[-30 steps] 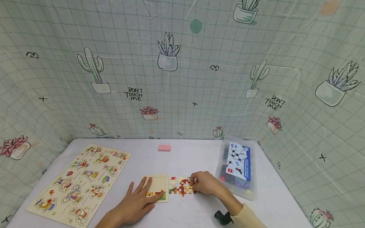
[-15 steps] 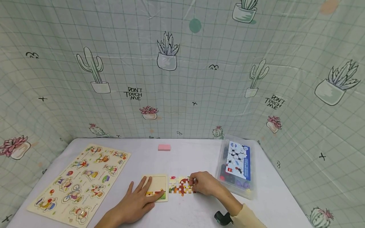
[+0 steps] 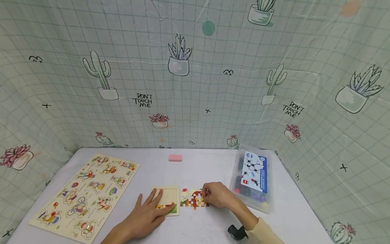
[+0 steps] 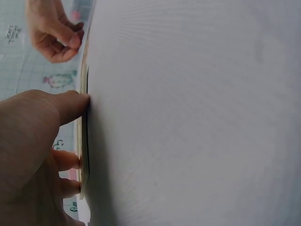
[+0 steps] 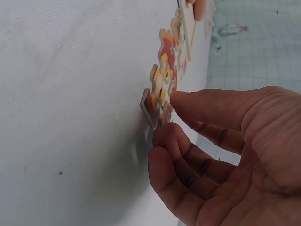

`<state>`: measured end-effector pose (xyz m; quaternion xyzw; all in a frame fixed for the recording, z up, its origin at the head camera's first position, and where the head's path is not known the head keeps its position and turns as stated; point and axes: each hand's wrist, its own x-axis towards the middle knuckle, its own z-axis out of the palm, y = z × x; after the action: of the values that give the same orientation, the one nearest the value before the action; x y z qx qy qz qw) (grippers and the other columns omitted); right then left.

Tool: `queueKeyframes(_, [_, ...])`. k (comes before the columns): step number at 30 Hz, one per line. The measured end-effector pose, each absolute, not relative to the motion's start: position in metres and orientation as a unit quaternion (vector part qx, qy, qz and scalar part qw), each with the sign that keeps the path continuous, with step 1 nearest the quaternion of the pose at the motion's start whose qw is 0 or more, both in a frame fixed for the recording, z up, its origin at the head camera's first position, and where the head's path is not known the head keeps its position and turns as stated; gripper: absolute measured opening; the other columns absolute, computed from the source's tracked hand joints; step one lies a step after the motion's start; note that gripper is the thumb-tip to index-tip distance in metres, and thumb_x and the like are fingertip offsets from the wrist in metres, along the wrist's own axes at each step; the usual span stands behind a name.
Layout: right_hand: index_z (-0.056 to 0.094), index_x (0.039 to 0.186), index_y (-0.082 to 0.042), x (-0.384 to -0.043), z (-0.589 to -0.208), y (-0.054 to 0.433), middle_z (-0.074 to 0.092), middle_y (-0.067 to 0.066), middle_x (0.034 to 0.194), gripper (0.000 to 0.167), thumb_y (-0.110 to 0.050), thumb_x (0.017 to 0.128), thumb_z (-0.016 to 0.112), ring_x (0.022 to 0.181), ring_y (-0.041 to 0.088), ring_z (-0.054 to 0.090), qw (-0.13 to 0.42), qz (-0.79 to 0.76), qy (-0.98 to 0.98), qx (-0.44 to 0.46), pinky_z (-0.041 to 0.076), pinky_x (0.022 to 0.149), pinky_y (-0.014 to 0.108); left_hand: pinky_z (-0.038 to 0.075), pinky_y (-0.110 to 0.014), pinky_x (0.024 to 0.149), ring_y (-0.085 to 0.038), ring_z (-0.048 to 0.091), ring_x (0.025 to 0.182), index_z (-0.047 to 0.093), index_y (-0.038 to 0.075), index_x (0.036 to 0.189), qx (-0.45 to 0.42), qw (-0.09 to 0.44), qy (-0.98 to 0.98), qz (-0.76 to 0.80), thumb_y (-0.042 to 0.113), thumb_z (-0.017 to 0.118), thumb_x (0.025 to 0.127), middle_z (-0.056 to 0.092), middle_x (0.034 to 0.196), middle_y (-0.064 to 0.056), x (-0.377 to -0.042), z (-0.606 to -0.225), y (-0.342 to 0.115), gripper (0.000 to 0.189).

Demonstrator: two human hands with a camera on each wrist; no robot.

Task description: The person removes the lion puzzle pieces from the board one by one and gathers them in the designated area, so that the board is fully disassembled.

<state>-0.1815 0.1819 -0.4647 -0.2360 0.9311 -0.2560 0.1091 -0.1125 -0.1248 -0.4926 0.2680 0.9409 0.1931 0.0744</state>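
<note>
My left hand [image 3: 145, 214] lies spread over a square wooden puzzle tray [image 3: 170, 195], whose lower edge holds a strip of coloured pieces. In the left wrist view the left thumb [image 4: 73, 104] presses against the tray's side. To the tray's right sits a cluster of interlocked jigsaw pieces [image 3: 193, 201], mostly red, yellow and white. My right hand [image 3: 220, 196] is at this cluster's right end, fingers curled. Seen from the right wrist, its thumb [image 5: 193, 104] and fingertips pinch a jigsaw piece [image 5: 163, 108] at the cluster's end; the fingers partly hide it.
A large board of animal figures [image 3: 86, 196] lies on the left. On the right is a clear plastic case [image 3: 254, 179] with a blue label. A pink block [image 3: 175, 158] rests toward the back, and a black object [image 3: 237, 232] is by the right forearm.
Both hands stay almost in place, the left on the tray and the right at the cluster's right end. The view shifts very slightly.
</note>
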Motion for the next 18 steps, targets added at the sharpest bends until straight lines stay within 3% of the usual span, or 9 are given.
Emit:
queueKeyframes(8, [0.067, 0.085, -0.013, -0.182, -0.459, 0.165, 0.052, -0.007, 0.066, 0.007, -0.009, 0.088, 0.073, 0.056, 0.006, 0.046, 0.113, -0.274, 0.927, -0.231, 0.037, 0.052, 0.023, 0.012, -0.078, 0.109, -0.045, 0.023, 0.149, 0.053, 0.045, 0.144, 0.287, 0.045, 0.94, 0.176, 0.035, 0.058, 0.102, 0.035, 0.159, -0.02, -0.108, -0.492, -0.123, 0.044])
queueKeyframes(15, [0.07, 0.091, -0.012, -0.18, -0.454, 0.128, 0.056, -0.008, 0.066, 0.005, -0.008, 0.089, 0.071, 0.049, 0.004, 0.049, 0.137, -0.308, 0.904, -0.263, 0.041, 0.048, 0.021, 0.015, -0.074, 0.112, -0.044, 0.024, 0.149, 0.049, 0.046, 0.147, 0.285, 0.078, 0.94, 0.171, 0.035, 0.055, 0.103, 0.031, 0.161, -0.022, -0.105, -0.485, -0.133, 0.046])
queueKeyframes(18, [0.072, 0.094, -0.013, -0.179, -0.456, 0.107, 0.057, -0.011, 0.068, 0.006, -0.009, 0.089, 0.071, 0.054, 0.001, 0.05, 0.148, -0.302, 0.897, -0.287, 0.043, 0.051, 0.019, 0.017, -0.071, 0.113, -0.043, 0.023, 0.15, 0.049, 0.044, 0.148, 0.288, 0.09, 0.938, 0.17, 0.032, 0.056, 0.103, 0.028, 0.162, -0.024, -0.104, -0.483, -0.138, 0.047])
